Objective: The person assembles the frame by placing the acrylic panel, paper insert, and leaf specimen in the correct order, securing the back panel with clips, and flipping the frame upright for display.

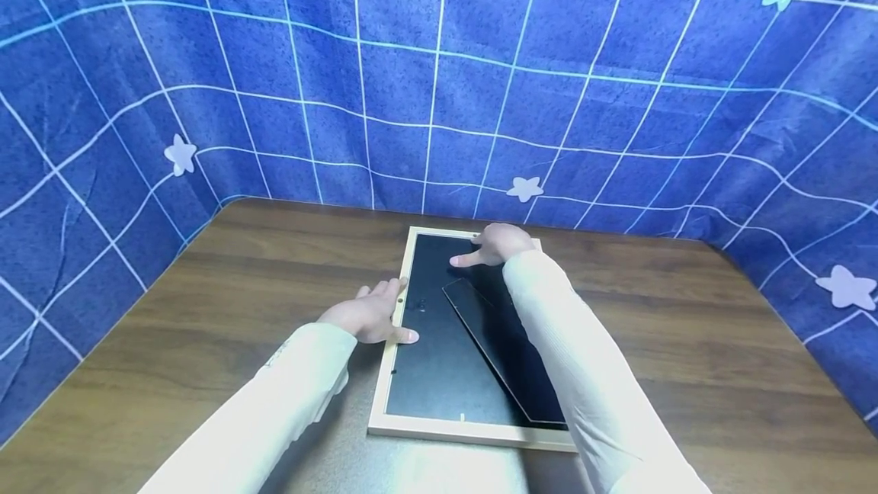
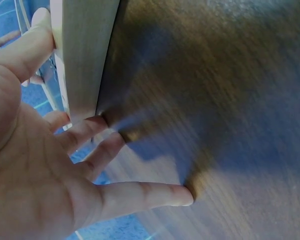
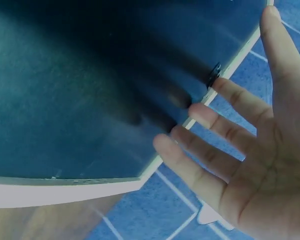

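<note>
A picture frame (image 1: 379, 408) with a pale wooden rim lies face down, its black backing board (image 1: 432, 372) showing. A black easel stand (image 1: 504, 349) lies slantwise on the board, partly hidden by the right sleeve. At the left rim, my left hand (image 1: 366, 317) has its thumb over the edge; in the left wrist view, its spread fingers (image 2: 140, 197) reach the tabletop beside the frame's side. My right hand (image 1: 502, 242) is at the far rim, thumb extended over the board. Its straight fingertips meet the rim near a small dark metal tab (image 3: 213, 76) in the right wrist view.
The frame lies on a brown wood-grain table (image 1: 288, 258). Behind and around the table hangs a blue cloth (image 1: 398, 82) with white grid lines and pale stars. Both arms wear white sleeves (image 1: 274, 395).
</note>
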The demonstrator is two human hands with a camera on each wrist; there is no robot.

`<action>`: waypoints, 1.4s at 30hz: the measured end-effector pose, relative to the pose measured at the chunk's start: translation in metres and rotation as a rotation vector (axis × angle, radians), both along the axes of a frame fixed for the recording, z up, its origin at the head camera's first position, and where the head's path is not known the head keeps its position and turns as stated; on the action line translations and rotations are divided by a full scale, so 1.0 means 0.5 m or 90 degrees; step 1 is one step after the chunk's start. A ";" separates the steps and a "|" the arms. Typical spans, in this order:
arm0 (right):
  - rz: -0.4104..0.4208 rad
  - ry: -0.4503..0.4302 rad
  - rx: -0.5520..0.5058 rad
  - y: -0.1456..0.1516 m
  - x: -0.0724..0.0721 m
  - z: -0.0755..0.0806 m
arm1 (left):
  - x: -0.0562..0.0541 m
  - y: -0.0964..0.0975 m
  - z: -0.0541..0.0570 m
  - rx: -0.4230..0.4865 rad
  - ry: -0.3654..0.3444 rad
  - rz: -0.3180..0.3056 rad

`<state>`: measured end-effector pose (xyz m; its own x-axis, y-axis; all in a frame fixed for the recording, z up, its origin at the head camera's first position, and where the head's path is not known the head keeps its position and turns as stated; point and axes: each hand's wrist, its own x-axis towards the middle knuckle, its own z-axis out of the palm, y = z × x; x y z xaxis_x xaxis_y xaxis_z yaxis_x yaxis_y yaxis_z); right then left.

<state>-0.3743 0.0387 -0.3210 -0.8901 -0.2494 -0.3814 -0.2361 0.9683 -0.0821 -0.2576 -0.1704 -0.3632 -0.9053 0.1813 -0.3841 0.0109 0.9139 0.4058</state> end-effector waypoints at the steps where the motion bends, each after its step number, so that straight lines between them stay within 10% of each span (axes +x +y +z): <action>1: -0.002 0.001 -0.004 0.003 0.000 0.001 | 0.000 0.001 0.001 0.003 0.002 -0.003; 13: 0.027 0.008 -0.078 0.064 0.010 -0.022 | -0.034 0.008 -0.028 0.036 0.021 -0.016; 24: 0.099 0.106 -0.234 0.160 0.053 -0.034 | -0.019 0.012 0.003 0.034 0.013 -0.042; 33: -0.149 0.214 -0.150 0.208 0.113 -0.035 | -0.009 0.004 -0.004 0.043 0.021 -0.037; 42: -0.103 0.095 -0.206 0.229 0.152 -0.069 | 0.002 -0.002 0.005 0.043 0.018 -0.047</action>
<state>-0.2984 0.1530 -0.3557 -0.9676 -0.1870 -0.1698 -0.1144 0.9238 -0.3654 -0.2568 -0.1712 -0.3605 -0.8988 0.2727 -0.3432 0.0899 0.8809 0.4646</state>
